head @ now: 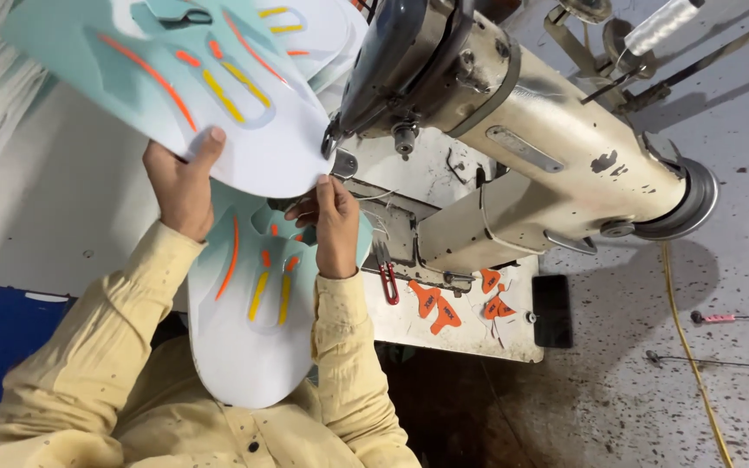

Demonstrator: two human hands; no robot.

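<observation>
Left hand (182, 184) pinches the near edge of a smooth, stiff shoe-upper panel (218, 95), pale teal and white with raised orange and yellow strips. Right hand (333, 224) grips the same panel's corner, just beside the sewing machine (513, 147) needle; fingertips partly hidden beneath. Below both grips, a second matching panel (253, 329) lies over the lap. More panels behind, cut off, count unclear. Several small orange cut pieces (437, 308), red-handled snips (387, 279) right of the grip.

Pale teal-and-white shoe panel (218, 95) with orange and yellow stripes; cream, perhaps off-white, sewing machine (530, 147).
</observation>
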